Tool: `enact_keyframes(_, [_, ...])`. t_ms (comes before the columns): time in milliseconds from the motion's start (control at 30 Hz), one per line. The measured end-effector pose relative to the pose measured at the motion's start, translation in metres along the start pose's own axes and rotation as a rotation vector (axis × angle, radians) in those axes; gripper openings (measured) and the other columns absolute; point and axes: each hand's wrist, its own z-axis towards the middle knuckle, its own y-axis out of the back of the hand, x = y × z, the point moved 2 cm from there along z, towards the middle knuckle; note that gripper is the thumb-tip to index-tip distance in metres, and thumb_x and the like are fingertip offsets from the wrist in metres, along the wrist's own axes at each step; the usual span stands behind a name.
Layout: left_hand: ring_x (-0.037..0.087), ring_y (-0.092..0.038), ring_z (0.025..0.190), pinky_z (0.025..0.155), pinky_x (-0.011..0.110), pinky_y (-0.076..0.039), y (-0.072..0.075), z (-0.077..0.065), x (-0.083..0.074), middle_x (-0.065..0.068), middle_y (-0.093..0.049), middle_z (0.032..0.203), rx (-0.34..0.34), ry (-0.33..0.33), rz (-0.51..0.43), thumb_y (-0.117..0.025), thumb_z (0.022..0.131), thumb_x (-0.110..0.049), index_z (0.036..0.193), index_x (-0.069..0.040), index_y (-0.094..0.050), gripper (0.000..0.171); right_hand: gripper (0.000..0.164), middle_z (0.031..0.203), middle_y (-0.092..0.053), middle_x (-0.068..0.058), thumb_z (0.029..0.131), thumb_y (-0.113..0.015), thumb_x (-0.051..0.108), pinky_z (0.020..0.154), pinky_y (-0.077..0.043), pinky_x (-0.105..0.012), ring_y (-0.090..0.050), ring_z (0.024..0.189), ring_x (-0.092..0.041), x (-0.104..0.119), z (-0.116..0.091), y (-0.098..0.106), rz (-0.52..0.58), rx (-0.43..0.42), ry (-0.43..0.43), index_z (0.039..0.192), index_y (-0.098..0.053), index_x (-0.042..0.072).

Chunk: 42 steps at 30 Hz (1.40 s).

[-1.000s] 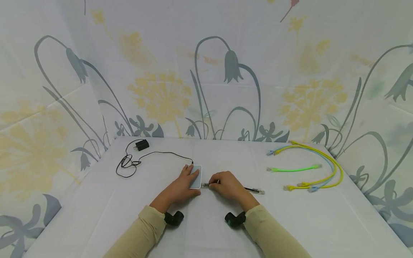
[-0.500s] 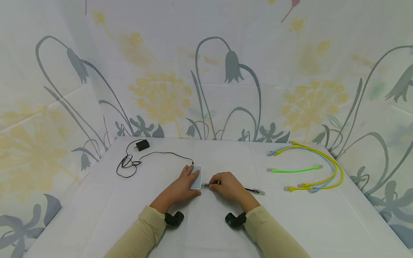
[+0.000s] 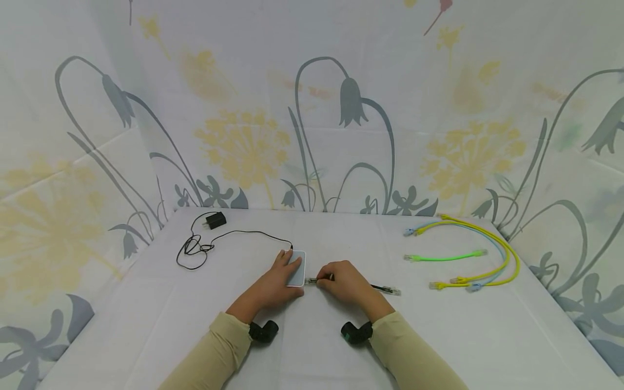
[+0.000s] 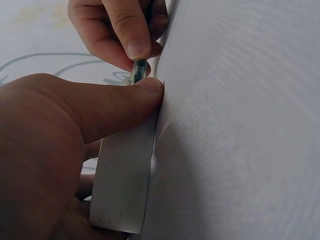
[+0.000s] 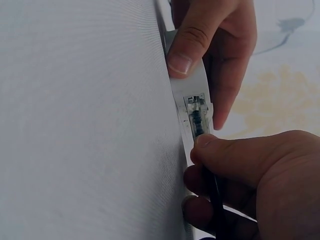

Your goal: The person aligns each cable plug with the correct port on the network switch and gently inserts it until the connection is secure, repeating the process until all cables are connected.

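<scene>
Flat on the table lies a small white network box (image 3: 296,277) with a grey-blue top. My left hand (image 3: 274,283) holds it, thumb along the near side (image 4: 125,180) and fingers over the top and far side. My right hand (image 3: 345,283) pinches a short black network cable (image 3: 382,288) just behind its clear plug (image 5: 197,116). The plug's tip stands at the port in the box's right side; how deep it sits I cannot tell. The cable's other plug (image 3: 392,291) lies on the table, and its middle is hidden under my right hand.
A thin black cord (image 3: 253,231) runs from the box's back to a black power adapter (image 3: 215,220) at the back left. On the right lie a short green cable (image 3: 446,259), yellow cables (image 3: 509,254) and a light blue cable (image 3: 498,246). Patterned cloth surrounds the table.
</scene>
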Motion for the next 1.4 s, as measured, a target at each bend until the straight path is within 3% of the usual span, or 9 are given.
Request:
enact_keyframes(567, [0.035,-0.001,0.151,0.113,0.053,-0.028,0.000,-0.001,-0.001,0.015,-0.013,0.163,-0.002,-0.014,0.001,-0.071,0.088,-0.028,0.151,-0.009,-0.034,0.075,0.009,0.092,-0.071,0.006,0.090,-0.068,0.022,0.078,-0.051,-0.032,-0.063,0.086,-0.010,0.005,-0.005,0.006,-0.060,-0.007,-0.009,0.094,-0.076,0.019])
enact_keyframes(1067, [0.035,-0.003,0.151,0.114,0.054,-0.028,-0.001,-0.001,0.000,0.015,-0.014,0.163,-0.011,-0.013,0.021,-0.072,0.088,-0.029,0.151,-0.009,-0.035,0.076,0.008,0.083,-0.069,0.009,0.090,-0.068,0.023,0.072,-0.048,-0.029,-0.058,0.074,-0.006,-0.007,-0.006,0.012,-0.066,-0.074,-0.028,0.085,-0.074,0.020])
enact_keyframes(1400, [0.035,-0.004,0.151,0.114,0.054,-0.028,-0.003,0.001,0.002,0.015,-0.015,0.162,-0.017,-0.014,0.036,-0.072,0.087,-0.031,0.151,-0.010,-0.036,0.076,0.008,0.079,-0.066,0.010,0.090,-0.068,0.023,0.068,-0.046,-0.028,-0.054,0.071,-0.007,-0.016,-0.007,0.020,-0.037,-0.093,-0.114,0.085,-0.074,0.021])
